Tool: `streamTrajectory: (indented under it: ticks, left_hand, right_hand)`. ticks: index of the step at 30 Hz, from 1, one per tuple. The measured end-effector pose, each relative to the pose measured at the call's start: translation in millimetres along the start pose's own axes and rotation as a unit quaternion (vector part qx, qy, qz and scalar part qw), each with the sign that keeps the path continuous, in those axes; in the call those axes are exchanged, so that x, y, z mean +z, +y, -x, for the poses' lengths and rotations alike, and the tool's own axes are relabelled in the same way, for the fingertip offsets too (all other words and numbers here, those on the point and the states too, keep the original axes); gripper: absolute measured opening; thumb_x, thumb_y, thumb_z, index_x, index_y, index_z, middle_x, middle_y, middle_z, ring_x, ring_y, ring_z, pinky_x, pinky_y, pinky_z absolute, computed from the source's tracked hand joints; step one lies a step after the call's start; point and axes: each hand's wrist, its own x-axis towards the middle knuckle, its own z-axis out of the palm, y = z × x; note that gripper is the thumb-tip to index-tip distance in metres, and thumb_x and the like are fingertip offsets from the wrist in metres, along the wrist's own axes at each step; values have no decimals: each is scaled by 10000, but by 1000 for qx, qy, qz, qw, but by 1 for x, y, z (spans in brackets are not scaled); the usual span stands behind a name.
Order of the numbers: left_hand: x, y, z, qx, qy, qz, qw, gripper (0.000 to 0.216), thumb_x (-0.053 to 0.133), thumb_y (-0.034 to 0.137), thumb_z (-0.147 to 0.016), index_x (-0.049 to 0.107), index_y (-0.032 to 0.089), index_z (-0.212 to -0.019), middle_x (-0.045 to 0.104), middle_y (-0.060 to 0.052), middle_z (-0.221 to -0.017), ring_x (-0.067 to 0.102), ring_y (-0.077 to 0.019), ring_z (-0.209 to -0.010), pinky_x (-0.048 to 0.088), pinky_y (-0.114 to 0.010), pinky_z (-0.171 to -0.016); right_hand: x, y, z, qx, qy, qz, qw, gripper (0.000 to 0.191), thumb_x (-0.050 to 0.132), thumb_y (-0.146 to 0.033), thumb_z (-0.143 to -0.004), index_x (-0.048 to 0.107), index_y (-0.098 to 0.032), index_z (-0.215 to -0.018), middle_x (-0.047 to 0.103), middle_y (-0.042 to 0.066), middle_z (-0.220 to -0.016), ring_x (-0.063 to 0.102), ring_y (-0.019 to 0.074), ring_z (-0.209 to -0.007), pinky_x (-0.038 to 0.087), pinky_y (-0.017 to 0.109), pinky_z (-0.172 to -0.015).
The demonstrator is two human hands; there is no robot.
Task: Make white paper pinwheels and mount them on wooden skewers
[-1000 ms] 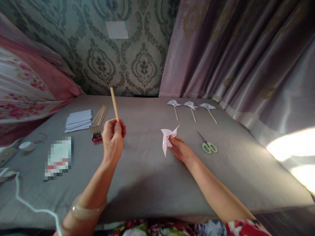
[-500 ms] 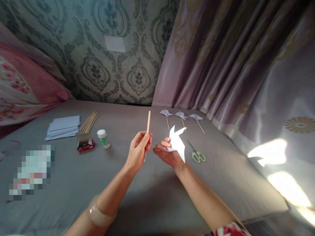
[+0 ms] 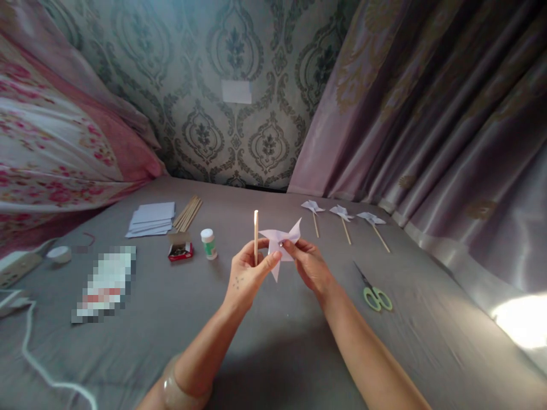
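Note:
My left hand [image 3: 250, 273] is closed round a thin wooden stick [image 3: 256, 234], which it holds upright above the grey surface [image 3: 273, 353]. My right hand [image 3: 310, 267] pinches a white folded paper pinwheel [image 3: 280, 241] at its centre, right beside the stick. The two hands meet in the middle of the view, with the left thumb touching the paper.
Three finished pinwheels on sticks [image 3: 342, 216] lie at the back right, green-handled scissors [image 3: 374, 295] to the right. At the back left are a stack of white paper [image 3: 150, 219], a bundle of sticks [image 3: 188, 212], a small red box [image 3: 179, 250] and a white bottle [image 3: 208, 243]. Curtains hang on the right.
Both hands have come together. The left hand brought the stick in from the left; the right hand lifted the paper pinwheel off the surface and turned it toward the stick.

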Motion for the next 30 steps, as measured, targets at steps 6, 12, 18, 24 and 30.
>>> streamTrajectory:
  ticks: [6, 12, 18, 24, 30]
  left_hand:
    - [-6, -6, -9, -30, 26, 27, 999, 357, 821, 347, -589, 705, 141, -857, 677, -15, -763, 563, -111, -660, 424, -221, -631]
    - [-14, -14, -12, 0, 24, 13, 1000, 273, 808, 357, -614, 704, 148, -755, 629, 10, -673, 515, -92, -610, 391, -205, -583]
    - [-23, -10, -12, 115, -33, -84, 989, 211, 764, 363, -697, 712, 162, -733, 622, -12, -687, 502, -96, -574, 386, -216, -529]
    - [-28, 6, -9, 260, -119, -177, 942, 223, 712, 383, -760, 751, 172, -818, 684, -99, -838, 629, -182, -762, 489, -281, -685]
    - [-30, 7, -7, 302, -137, -212, 919, 211, 682, 374, -795, 744, 178, -845, 668, -84, -835, 630, -162, -748, 489, -256, -673]
  right_hand:
    - [7, 1, -7, -17, 29, 104, 994, 274, 825, -411, -579, 767, -216, -762, 726, 6, -712, 613, 150, -656, 469, 290, -674]
    - [0, 3, -4, -93, -1, 238, 967, 191, 763, -375, -690, 762, -220, -803, 714, -3, -736, 607, 149, -673, 471, 283, -670]
    - [-4, -18, 6, -255, -83, 323, 908, 70, 714, -310, -779, 731, -255, -818, 696, -4, -795, 614, 150, -752, 459, 294, -721]
    - [-9, -40, 16, -390, -154, 424, 802, 226, 668, -152, -817, 685, -308, -980, 683, -30, -852, 598, 151, -803, 397, 359, -832]
    - [-15, -44, 19, -403, -189, 466, 765, 317, 619, -109, -826, 632, -325, -1058, 670, -28, -926, 582, 169, -832, 376, 383, -841]
